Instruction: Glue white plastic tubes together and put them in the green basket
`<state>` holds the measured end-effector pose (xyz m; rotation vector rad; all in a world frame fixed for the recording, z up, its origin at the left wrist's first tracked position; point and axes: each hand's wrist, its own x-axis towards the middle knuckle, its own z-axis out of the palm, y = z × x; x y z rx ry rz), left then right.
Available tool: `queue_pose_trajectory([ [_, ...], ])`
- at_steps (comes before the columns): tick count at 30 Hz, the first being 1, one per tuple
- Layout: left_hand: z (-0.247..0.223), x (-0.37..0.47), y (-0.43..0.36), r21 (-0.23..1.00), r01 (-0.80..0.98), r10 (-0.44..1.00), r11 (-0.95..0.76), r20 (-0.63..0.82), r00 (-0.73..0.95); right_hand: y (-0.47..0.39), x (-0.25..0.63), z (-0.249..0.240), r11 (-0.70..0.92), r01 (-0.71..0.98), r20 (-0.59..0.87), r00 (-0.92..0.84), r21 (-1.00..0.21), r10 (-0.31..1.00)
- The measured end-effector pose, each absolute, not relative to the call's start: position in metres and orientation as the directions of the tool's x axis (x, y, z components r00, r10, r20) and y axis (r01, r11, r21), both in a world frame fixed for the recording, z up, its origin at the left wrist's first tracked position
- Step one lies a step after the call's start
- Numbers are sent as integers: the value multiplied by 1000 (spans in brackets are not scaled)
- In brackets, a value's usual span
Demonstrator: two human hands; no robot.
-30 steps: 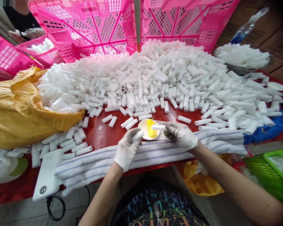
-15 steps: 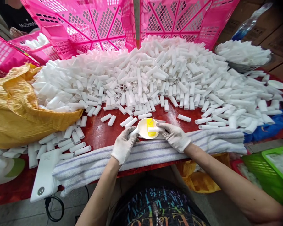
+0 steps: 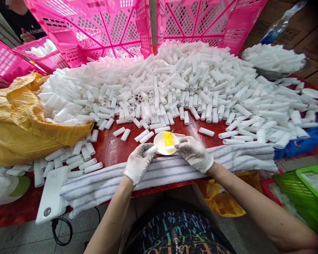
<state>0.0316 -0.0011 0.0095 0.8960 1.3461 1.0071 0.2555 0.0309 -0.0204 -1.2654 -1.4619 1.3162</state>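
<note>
White plastic tubes: one in each hand, at the near side of a shallow white dish, the landmark for all places below.

Writing. Printed shirt, on the near side of the dish: multicoloured capitals, "LOVE" readable among them. Black top of a second person, far left beyond the dish: pale capitals, partly hidden, "LEN" discernible. White power bank, left and nearer: small round display, characters too small to read. Brown cartons, far right beyond: dark print, illegible.

Tubes. Short, hollow, open-ended, smooth matte white. Left-hand tube: slanted, just left of the dish. Right-hand tube: lying roughly level over the dish, in front of a bright yellow block; contact with the block cannot be told. Large loose pile of like tubes: beyond the dish, spread to both sides on the red counter.

Hands. Both in white gloves, greyed at the fingers, wrists low over a striped towel on the near side of the dish. Left hand: fingers curled closed around its tube. Right hand: fingertips pinched together on its tube, pointing leftward.
</note>
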Motion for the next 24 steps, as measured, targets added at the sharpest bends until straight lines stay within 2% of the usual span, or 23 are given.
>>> queue_pose_trajectory([
  [2,7,32,-1,954,-31,952,300,-301,-61,26,252,-10,-89,124,-113,-208,-988,971],
  [7,7,40,-5,970,14,969,243,-242,-54,6,256,15,-39,54,-40,-10,-998,999],
  [12,19,52,-14,971,38,968,237,-239,78,3,261,21,-153,40,-156,-69,-987,985],
  [15,30,55,-20,966,42,948,255,-258,184,2,262,23,-156,83,-161,-56,-984,985],
  [17,35,58,-24,957,87,926,275,-289,243,-5,264,27,-62,165,-74,-65,-984,995],
  [19,36,66,-30,937,222,917,269,-319,239,-15,267,31,148,331,89,-186,-932,979],
  [22,31,86,-38,877,407,923,255,-346,167,-32,265,33,493,571,311,-391,-656,866],
  [23,29,95,-42,861,438,928,257,-346,135,-37,263,31,533,614,358,-396,-582,846],
  [24,28,104,-45,849,462,938,256,-334,95,-41,261,29,521,642,390,-350,-563,852],
])
